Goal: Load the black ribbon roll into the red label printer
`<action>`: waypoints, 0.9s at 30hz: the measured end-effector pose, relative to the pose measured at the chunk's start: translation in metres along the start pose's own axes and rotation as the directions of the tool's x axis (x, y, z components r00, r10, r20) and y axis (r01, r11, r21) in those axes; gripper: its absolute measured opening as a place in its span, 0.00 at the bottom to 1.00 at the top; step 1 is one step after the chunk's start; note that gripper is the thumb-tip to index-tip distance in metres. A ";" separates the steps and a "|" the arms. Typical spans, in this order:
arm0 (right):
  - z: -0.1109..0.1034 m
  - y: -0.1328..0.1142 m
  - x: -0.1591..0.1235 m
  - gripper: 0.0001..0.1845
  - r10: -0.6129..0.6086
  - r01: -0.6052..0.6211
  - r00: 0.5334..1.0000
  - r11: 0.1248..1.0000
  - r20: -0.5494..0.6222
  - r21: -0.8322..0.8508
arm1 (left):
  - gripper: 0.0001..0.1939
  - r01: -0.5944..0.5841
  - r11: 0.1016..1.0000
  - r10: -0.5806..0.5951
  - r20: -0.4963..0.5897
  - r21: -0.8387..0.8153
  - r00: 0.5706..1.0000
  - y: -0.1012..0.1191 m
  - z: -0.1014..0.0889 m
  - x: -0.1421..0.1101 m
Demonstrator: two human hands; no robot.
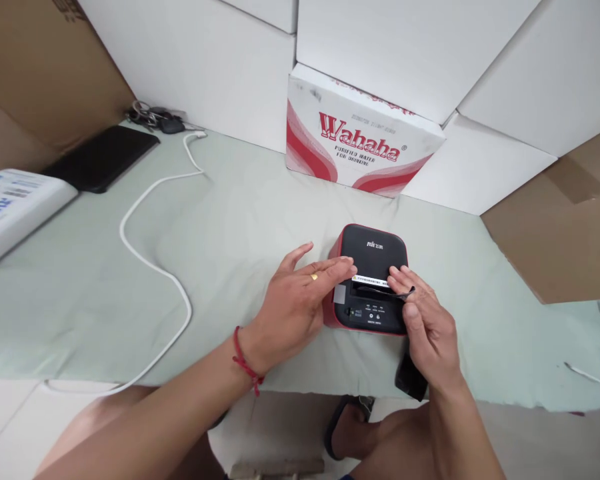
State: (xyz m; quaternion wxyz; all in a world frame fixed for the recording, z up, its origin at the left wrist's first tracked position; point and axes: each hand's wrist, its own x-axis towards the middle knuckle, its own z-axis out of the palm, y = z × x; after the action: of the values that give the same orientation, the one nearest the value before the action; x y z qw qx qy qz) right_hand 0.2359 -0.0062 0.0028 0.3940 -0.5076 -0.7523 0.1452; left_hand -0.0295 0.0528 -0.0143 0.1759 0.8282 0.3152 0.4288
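Observation:
A small black and red printer (374, 253) stands on the pale green cloth near the table's front edge. My left hand (293, 307) lies against its left side, fingers stretched out and reaching over the paper slot, a gold ring on one finger. My right hand (427, 330) is at the printer's right front, its fingers pinched on a black strip (411, 375) that runs from the slot down past my palm and hangs below the table edge. A white label shows along the slot between my two hands.
A white cable (150, 263) loops across the left of the pale green cloth (240, 220). A black flat case (103, 157) and keys (153, 119) lie at the back left, a white box (10, 207) at the far left. A Wahaha carton (360, 140) and white boxes line the back; brown cardboard (560, 227) stands right.

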 end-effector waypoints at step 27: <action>-0.032 -0.067 0.033 0.14 -0.141 0.209 0.957 0.941 0.252 -0.266 | 0.56 0.469 0.655 -0.370 0.289 -0.592 0.883 -0.028 0.001 0.014</action>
State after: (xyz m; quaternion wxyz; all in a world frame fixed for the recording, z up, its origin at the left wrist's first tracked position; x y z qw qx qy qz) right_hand 0.2105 -0.0128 0.0801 0.2373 -0.4703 -0.8482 0.0553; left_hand -0.0332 0.0828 -0.0219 0.5669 0.6481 0.3171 0.3976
